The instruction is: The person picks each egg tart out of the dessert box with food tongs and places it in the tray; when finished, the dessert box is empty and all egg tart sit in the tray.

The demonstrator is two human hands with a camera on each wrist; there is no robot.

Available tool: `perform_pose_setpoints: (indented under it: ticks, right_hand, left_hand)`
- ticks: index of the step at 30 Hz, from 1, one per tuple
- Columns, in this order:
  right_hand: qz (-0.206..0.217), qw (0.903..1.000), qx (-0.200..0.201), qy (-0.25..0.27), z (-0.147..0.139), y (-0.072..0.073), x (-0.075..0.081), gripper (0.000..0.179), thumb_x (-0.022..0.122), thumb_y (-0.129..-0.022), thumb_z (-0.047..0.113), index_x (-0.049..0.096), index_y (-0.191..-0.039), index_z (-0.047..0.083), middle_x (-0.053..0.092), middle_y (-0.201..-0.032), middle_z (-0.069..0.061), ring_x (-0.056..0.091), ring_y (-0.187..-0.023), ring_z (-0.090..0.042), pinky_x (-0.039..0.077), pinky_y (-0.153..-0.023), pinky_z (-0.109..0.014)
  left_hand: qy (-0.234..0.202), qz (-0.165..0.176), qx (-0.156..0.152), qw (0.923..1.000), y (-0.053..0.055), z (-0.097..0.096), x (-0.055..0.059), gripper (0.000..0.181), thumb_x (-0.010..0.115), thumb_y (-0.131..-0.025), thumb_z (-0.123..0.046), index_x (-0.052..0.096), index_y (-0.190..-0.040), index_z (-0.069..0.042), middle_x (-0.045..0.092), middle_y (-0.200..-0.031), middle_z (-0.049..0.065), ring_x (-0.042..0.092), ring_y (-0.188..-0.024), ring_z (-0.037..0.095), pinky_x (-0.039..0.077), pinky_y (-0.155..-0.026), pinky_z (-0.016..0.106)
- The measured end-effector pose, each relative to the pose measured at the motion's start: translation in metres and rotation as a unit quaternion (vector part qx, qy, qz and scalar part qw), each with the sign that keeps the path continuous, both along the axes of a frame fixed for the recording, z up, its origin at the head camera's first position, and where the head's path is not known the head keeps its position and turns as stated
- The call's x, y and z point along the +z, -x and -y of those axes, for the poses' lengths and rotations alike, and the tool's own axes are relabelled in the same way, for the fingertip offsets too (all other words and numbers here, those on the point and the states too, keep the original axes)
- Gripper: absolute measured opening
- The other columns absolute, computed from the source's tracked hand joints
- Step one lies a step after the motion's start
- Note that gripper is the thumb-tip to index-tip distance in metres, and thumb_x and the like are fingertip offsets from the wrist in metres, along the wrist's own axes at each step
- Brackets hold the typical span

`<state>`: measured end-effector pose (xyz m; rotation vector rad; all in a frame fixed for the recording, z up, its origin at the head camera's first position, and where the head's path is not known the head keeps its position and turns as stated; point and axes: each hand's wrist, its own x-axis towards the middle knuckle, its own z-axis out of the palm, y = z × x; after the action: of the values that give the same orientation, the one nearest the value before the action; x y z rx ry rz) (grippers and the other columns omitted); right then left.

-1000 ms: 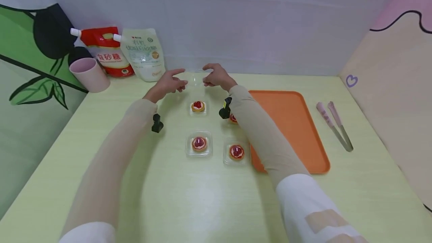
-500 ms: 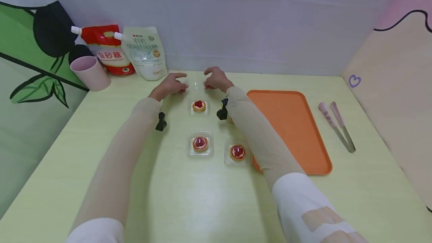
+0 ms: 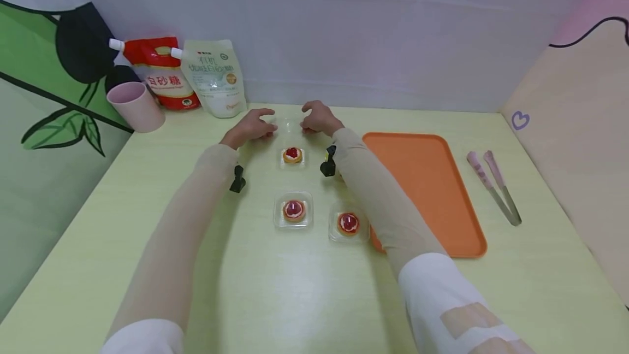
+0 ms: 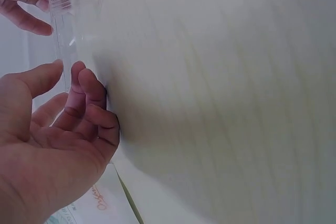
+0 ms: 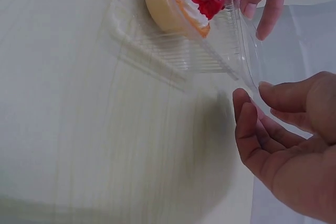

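A clear plastic clamshell box (image 3: 293, 166) stands unlidded-side up at the back middle, holding a tart (image 5: 202, 3) with cream and a red fruit topping. Its hinged lid (image 3: 289, 124) is raised and tilts back toward the wall. My left hand (image 3: 249, 127) pinches the lid's left side between thumb and fingers. On the opposite side, my right hand (image 5: 289, 140) pinches the lid edge, thumb on one face and fingertips on the other. Nearer to me are two more clear boxes, one in the middle (image 3: 294, 224) and one to the right (image 3: 339, 236), each with a red-topped tart.
An orange tray (image 3: 417, 190) lies right, partly under my right forearm. Metal tongs (image 3: 497, 190) with pink handles rest beyond it. At the back left stand a pink cup (image 3: 140, 111), a red-and-white pouch (image 3: 169, 83) and a pale green pouch (image 3: 216, 81).
Both hands have come down slightly toward the table with the raised lid between them. The boxes, tray and tongs keep their places; the head view has shifted a little.
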<state>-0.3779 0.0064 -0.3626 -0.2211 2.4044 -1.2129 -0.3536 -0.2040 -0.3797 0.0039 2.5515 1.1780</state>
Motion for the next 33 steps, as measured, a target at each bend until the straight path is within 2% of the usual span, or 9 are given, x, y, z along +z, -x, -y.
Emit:
perform_pose_setpoints:
  ticks: [5,8,11,13,18,23,27,30,33]
  right_hand:
    - [-0.010,0.9997,0.004,-0.024,-0.010,0.000,0.008,0.056,0.061,-0.097,0.008,0.041,-0.149,0.005,0.062,-0.120,-0.020,0.066,-0.086,-0.022,0.057,-0.088,-0.035]
    - [-0.024,0.9992,0.014,-0.027,-0.017,-0.001,0.016,0.056,0.060,-0.098,0.009,0.039,-0.150,0.005,0.050,-0.143,-0.022,0.068,-0.094,-0.027,0.056,-0.091,-0.037]
    - [-0.034,0.9992,0.018,-0.013,-0.026,-0.003,0.025,0.056,0.059,-0.099,0.011,0.038,-0.151,0.005,0.040,-0.154,-0.019,0.067,-0.102,-0.030,0.055,-0.093,-0.038]
    - [-0.034,0.9992,0.019,0.005,-0.032,-0.004,0.031,0.056,0.058,-0.100,0.013,0.038,-0.151,0.006,0.042,-0.152,-0.018,0.066,-0.106,-0.031,0.054,-0.095,-0.037]
    - [-0.042,0.9972,0.034,0.052,-0.051,-0.009,0.044,0.058,0.058,-0.100,0.015,0.035,-0.153,0.006,0.057,-0.136,-0.022,0.063,-0.116,-0.036,0.051,-0.101,-0.042]
    - [-0.067,0.9945,0.063,0.051,-0.069,-0.021,0.052,0.058,0.058,-0.101,0.017,0.035,-0.153,0.007,0.058,-0.132,-0.024,0.061,-0.118,-0.039,0.049,-0.102,-0.046]
    - [-0.097,0.9909,0.087,0.032,-0.084,-0.033,0.055,0.059,0.059,-0.100,0.018,0.035,-0.153,0.008,0.060,-0.129,-0.024,0.062,-0.115,-0.036,0.050,-0.100,-0.048]
    - [-0.124,0.9871,0.100,0.014,-0.095,-0.042,0.054,0.059,0.060,-0.100,0.019,0.037,-0.152,0.009,0.062,-0.124,-0.022,0.064,-0.112,-0.034,0.052,-0.097,-0.048]
    - [-0.144,0.9843,0.102,0.007,-0.106,-0.053,0.052,0.058,0.062,-0.099,0.019,0.039,-0.151,0.010,0.063,-0.120,-0.020,0.065,-0.106,-0.033,0.053,-0.092,-0.047]
  left_hand:
    - [0.002,-0.005,0.004,1.0000,-0.002,-0.001,0.003,0.060,0.053,-0.103,-0.026,0.032,-0.155,-0.005,0.066,-0.085,0.002,0.059,-0.075,0.012,0.047,-0.073,0.027]
    - [0.005,-0.015,0.014,0.9998,-0.003,0.001,0.003,0.058,0.051,-0.104,-0.029,0.033,-0.154,-0.005,0.065,-0.084,0.001,0.058,-0.075,0.011,0.046,-0.073,0.026]
    - [0.003,-0.027,0.022,0.9994,-0.003,0.005,0.004,0.057,0.051,-0.104,-0.029,0.035,-0.152,-0.003,0.064,-0.081,0.000,0.059,-0.072,0.010,0.047,-0.072,0.026]
    - [-0.002,-0.029,0.029,0.9992,-0.005,0.008,0.005,0.056,0.051,-0.104,-0.029,0.036,-0.151,-0.002,0.062,-0.078,-0.002,0.059,-0.070,0.009,0.047,-0.072,0.027]
    - [-0.009,-0.041,0.057,0.9975,-0.010,0.016,0.007,0.054,0.052,-0.103,-0.027,0.039,-0.149,-0.002,0.059,-0.074,-0.005,0.057,-0.067,0.006,0.047,-0.073,0.029]
    - [-0.004,-0.089,0.064,0.9940,-0.017,0.016,0.014,0.049,0.054,-0.102,-0.023,0.045,-0.144,0.001,0.062,-0.086,0.005,0.059,-0.069,0.009,0.047,-0.069,0.026]
    - [0.016,-0.135,0.043,0.9897,-0.025,0.005,0.022,0.046,0.055,-0.102,-0.021,0.049,-0.142,0.000,0.062,-0.106,0.019,0.064,-0.086,0.024,0.049,-0.070,0.027]
    - [0.017,-0.154,0.014,0.9879,-0.030,-0.007,0.025,0.045,0.056,-0.101,-0.022,0.051,-0.141,-0.002,0.059,-0.119,0.024,0.062,-0.104,0.035,0.051,-0.082,0.038]
    - [0.000,-0.157,-0.023,0.9873,-0.034,-0.021,0.029,0.045,0.059,-0.100,-0.021,0.051,-0.140,-0.003,0.056,-0.127,0.024,0.058,-0.114,0.037,0.049,-0.095,0.046]
